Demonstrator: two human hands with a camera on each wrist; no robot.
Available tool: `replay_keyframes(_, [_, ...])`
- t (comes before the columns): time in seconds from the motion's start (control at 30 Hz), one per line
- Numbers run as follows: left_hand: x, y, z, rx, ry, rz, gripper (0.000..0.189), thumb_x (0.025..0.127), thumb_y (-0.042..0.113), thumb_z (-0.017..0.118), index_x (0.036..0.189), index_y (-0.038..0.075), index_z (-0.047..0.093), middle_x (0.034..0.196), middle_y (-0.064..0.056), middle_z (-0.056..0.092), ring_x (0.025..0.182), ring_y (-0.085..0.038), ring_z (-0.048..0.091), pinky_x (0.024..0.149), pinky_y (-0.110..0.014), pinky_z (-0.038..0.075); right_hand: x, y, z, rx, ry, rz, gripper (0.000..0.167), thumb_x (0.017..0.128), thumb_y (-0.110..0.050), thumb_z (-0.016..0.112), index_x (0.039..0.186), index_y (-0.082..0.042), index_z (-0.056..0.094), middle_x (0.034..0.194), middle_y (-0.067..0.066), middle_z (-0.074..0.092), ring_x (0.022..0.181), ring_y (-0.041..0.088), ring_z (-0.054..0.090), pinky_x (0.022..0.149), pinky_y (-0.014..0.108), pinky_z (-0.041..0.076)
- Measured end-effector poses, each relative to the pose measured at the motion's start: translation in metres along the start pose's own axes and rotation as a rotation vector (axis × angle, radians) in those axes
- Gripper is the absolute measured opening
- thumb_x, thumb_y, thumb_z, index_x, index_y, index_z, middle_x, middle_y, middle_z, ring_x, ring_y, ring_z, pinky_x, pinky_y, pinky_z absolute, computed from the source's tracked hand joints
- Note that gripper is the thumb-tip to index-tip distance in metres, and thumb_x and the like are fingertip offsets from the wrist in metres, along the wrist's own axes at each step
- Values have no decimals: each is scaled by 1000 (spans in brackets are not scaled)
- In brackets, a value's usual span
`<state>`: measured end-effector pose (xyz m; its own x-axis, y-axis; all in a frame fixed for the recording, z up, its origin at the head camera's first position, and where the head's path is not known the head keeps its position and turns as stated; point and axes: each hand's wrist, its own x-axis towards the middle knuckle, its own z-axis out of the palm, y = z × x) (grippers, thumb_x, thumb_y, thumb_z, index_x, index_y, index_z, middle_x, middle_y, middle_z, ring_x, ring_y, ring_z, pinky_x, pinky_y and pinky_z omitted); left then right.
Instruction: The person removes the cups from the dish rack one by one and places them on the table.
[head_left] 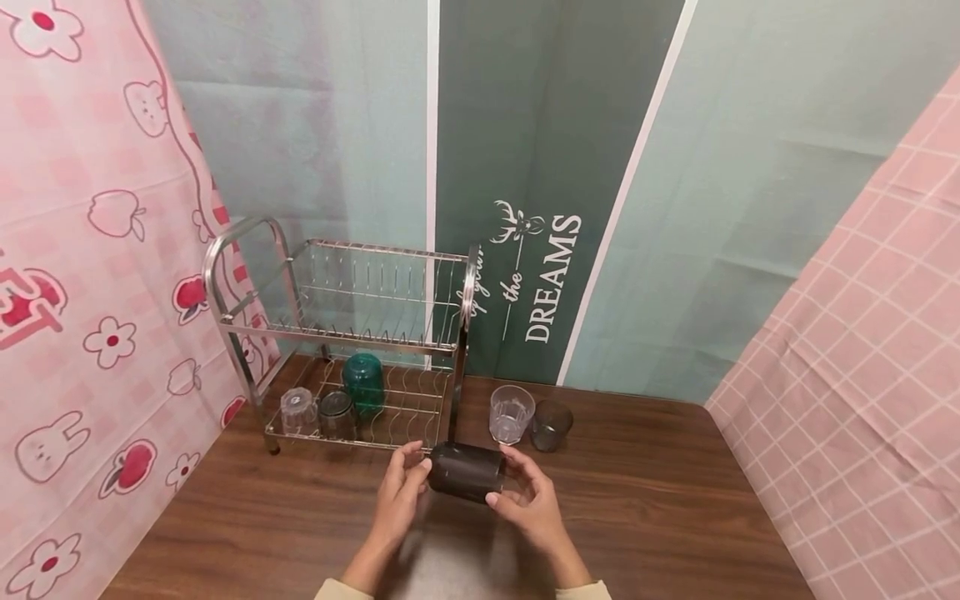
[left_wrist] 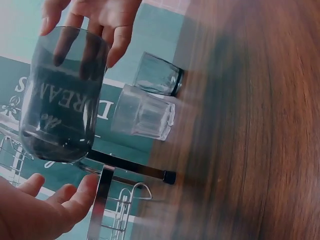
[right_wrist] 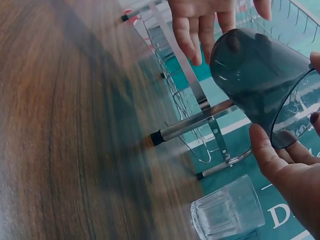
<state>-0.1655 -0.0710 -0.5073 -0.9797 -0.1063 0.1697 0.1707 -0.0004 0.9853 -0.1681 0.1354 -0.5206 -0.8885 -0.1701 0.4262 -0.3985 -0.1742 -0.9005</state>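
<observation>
In the head view, the right grip (head_left: 534,504) is pinching a smoky tumbler (head_left: 467,472) by its rim end, while the left grip (head_left: 399,493) is hovering loosely beside its base. In the left wrist view, a clear glass (left_wrist: 145,114) and a grey glass (left_wrist: 157,75) are standing on the surface (left_wrist: 245,150) beyond the right grip. In the right wrist view, a metal dish rack (right_wrist: 186,126) is standing beyond the left grip.

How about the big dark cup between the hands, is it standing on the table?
No, the right hand holds the big dark cup sideways, up above the table.
</observation>
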Motion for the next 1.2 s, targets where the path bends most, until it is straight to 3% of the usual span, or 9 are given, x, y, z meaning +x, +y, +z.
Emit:
replay_keyframes(0.13, [0, -2, 0, 20, -5, 21, 34, 92, 11, 54, 124, -2, 48, 116, -20, 52, 88, -21, 55, 70, -32, 47, 1, -1, 0, 13, -6, 8, 57, 74, 11, 67, 128, 7, 46, 121, 31, 47, 106, 27, 53, 76, 38, 51])
replay_keyframes(0.27, [1, -6, -1, 84, -8, 78, 33, 91, 12, 56, 121, -2, 52, 113, -16, 55, 94, -22, 56, 76, -31, 46, 0, -2, -2, -5, -7, 14, 58, 75, 11, 67, 128, 10, 44, 122, 32, 46, 106, 27, 53, 76, 38, 50])
replay_keyframes(0.5, [9, -11, -13, 364, 31, 193, 32, 88, 20, 64, 116, 6, 57, 109, -11, 56, 94, -25, 55, 72, -32, 47, -4, -8, -18, -106, 50, 34, 59, 75, 11, 67, 129, 12, 43, 121, 30, 48, 105, 22, 53, 74, 35, 50])
replay_keyframes(0.7, [19, -11, -26, 540, 55, 342, 39, 80, 14, 71, 116, 4, 57, 110, -11, 55, 101, -31, 54, 82, -46, 42, -5, -11, -37, -156, 87, 71, 58, 75, 12, 68, 128, 8, 46, 120, 26, 51, 103, 23, 54, 72, 33, 51])
replay_keyframes(0.93, [31, -4, -41, 630, 77, 414, 40, 77, 7, 72, 115, 5, 60, 113, -16, 53, 103, -33, 51, 81, -49, 42, -4, -14, -57, -236, 108, 66, 58, 75, 10, 69, 129, 3, 49, 118, 25, 52, 103, 25, 54, 72, 34, 52])
replay_keyframes(1.2, [39, 0, -56, 689, 102, 444, 43, 76, 6, 73, 116, 6, 59, 115, -18, 51, 103, -33, 50, 76, -51, 43, -6, -15, -74, -324, 150, 134, 61, 74, 7, 73, 130, 1, 49, 121, 22, 52, 106, 35, 51, 75, 33, 51])
